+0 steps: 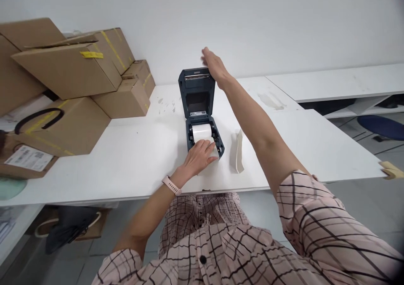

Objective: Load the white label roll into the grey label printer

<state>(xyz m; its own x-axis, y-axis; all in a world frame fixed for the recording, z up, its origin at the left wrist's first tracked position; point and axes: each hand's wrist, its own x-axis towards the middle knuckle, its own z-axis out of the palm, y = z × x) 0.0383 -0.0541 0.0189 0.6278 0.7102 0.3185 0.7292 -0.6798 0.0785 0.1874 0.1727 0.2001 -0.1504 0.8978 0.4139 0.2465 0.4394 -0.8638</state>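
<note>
A dark blue label printer [190,132] stands on the white table in front of me with its lid [197,85] raised. Inside its base sits a white label roll [202,131]. My left hand [200,154], with a pink watch band on the wrist, lies over the front of the base; its fingers rest on the label strip coming off the roll, thumb apart. At the lid's top right corner is my right hand [216,68], touching the edge with fingers stretched out past it. Those fingertips are slightly blurred. A curled strip of label backing [239,152] is right of the printer.
Cardboard boxes [72,72] are piled on the left of the table [135,158], against the wall. A lower-left box bears a white shipping label [29,158]. A dark blue stool [381,127] stands at right. Under the table at left is a dark bag [67,228].
</note>
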